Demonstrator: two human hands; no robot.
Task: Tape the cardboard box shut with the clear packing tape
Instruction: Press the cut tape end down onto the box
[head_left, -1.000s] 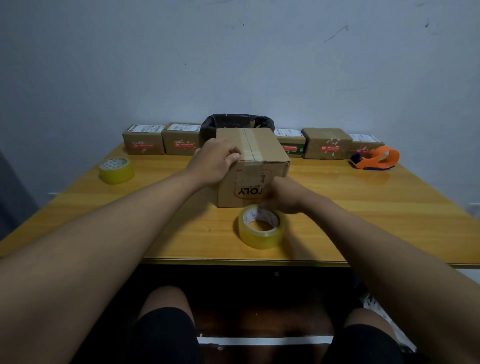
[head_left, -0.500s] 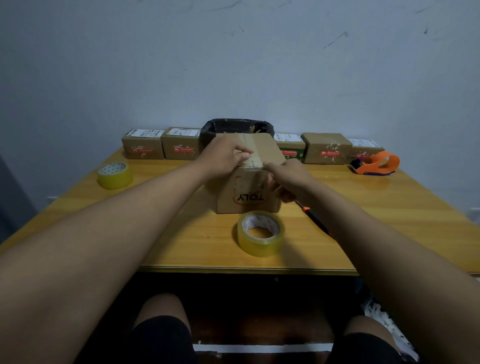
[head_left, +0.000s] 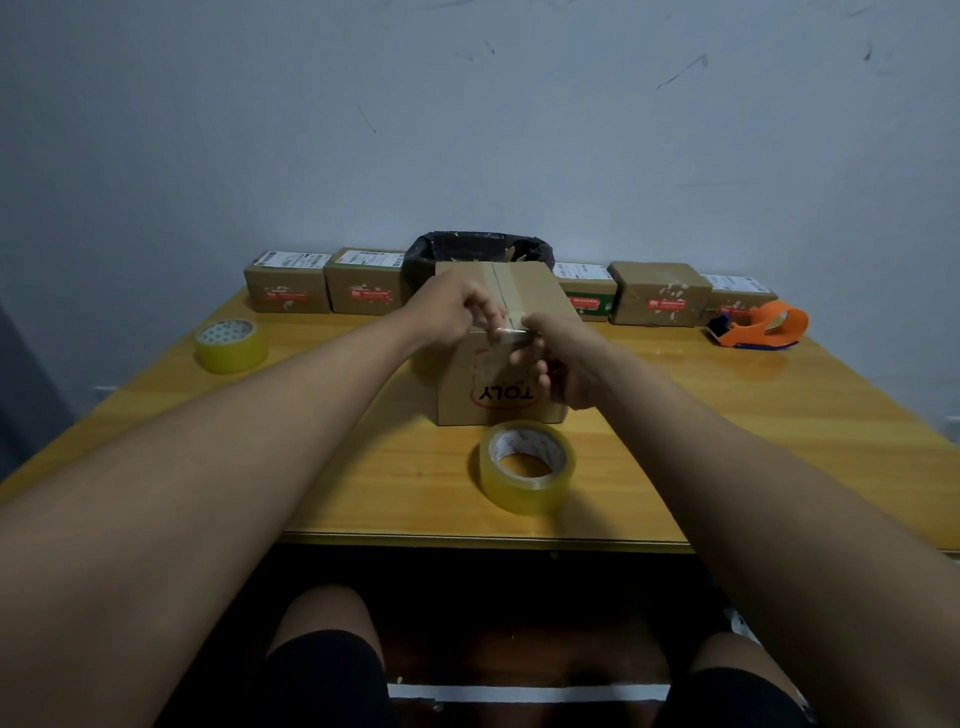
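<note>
Both hands (head_left: 498, 332) shifted to box (head_left: 524, 291) edge; fingertips' grip unclear.

Single head-worn wide-angle view, no second camera. Looks forward and down from above the seated person's lap, facing the wall (head_left: 467, 130) behind the counter (head_left: 779, 415). Both forearms run in from the bottom corners toward frame centre. Near counter edge sits low-middle in frame, knees below it. Far counter edge and wall fill the upper half. Close range; straight lines bow near the edges.
</note>
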